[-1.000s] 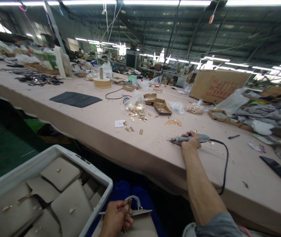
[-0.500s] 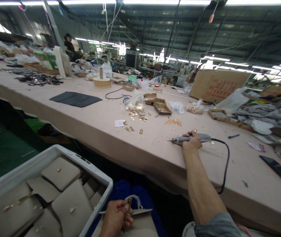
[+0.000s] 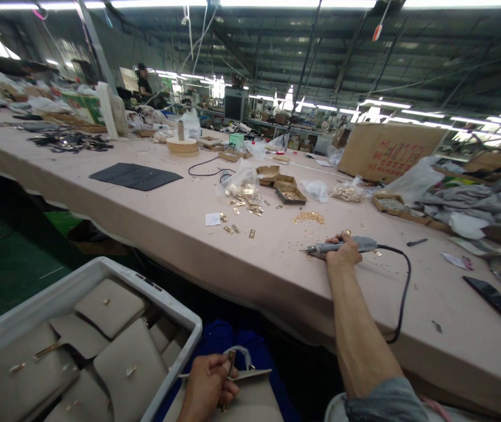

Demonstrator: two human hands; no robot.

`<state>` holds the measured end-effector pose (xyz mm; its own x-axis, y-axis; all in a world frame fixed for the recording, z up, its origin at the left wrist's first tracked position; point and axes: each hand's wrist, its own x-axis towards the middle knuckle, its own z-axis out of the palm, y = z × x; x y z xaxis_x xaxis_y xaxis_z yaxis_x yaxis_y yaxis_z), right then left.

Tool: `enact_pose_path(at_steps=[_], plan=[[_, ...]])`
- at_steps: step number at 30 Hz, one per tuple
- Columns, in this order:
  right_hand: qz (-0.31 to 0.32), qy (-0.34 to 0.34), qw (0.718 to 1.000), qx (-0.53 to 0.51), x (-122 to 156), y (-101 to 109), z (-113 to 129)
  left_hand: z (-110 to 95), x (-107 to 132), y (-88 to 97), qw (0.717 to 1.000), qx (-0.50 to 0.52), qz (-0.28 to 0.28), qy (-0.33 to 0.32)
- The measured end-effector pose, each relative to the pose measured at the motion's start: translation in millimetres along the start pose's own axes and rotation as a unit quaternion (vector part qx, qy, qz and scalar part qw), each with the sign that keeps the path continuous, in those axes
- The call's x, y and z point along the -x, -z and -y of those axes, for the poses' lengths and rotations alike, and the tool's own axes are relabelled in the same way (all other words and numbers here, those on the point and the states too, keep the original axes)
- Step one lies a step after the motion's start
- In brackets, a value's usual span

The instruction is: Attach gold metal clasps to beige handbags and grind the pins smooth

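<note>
My right hand [image 3: 346, 253] is wrapped round a grey electric screwdriver [image 3: 367, 244] over the table. The tool's thin tip points left, close to small brass-coloured screws [image 3: 309, 218] scattered and heaped on the cloth. Low in the view, my left hand [image 3: 210, 381] pinches a gold metal plate [image 3: 231, 358] at the edge of a beige bag [image 3: 254, 398] on my lap. The fingers hide part of the plate and the bag's edge. Loose gold plates [image 3: 252, 233] lie farther up the table, beside a small white label [image 3: 212, 219].
On the left stands a grey plastic crate [image 3: 180, 305] full of beige bags. Across the table [image 3: 153, 228] are small cardboard boxes [image 3: 290, 194], a black panel [image 3: 136, 176], a large carton [image 3: 391, 152] and a phone-like black slab [image 3: 498, 305]. The screwdriver's cord [image 3: 406, 293] hangs over the table edge.
Both hands stay almost where they were, the right hand with the screwdriver shifting very slightly right. In the background a person has moved a little to the right.
</note>
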<state>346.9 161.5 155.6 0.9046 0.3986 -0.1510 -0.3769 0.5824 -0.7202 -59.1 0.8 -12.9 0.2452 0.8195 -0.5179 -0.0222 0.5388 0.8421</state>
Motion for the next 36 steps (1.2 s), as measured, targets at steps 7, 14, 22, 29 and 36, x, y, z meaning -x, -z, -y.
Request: enact_pose_path(at_steps=[7,14,22,29,36], plan=[[-0.027,0.009,1.0,0.003,-2,0,-1,-4,2,-0.2,1.0,-0.011,0.003,0.003],[-0.042,-0.016,0.999,-0.011,-2,-1,2,-7,4,-0.3,1.0,-0.007,0.004,0.016],[-0.066,-0.026,0.997,-0.022,0,-6,3,0,1,0.3,1.0,-0.019,-0.004,0.003],[-0.072,-0.022,0.997,-0.018,-1,-5,2,9,-6,1.0,1.0,-0.022,-0.012,0.005],[-0.077,-0.01,0.997,-0.015,-1,-4,1,13,-10,1.2,1.0,-0.006,-0.015,0.002]])
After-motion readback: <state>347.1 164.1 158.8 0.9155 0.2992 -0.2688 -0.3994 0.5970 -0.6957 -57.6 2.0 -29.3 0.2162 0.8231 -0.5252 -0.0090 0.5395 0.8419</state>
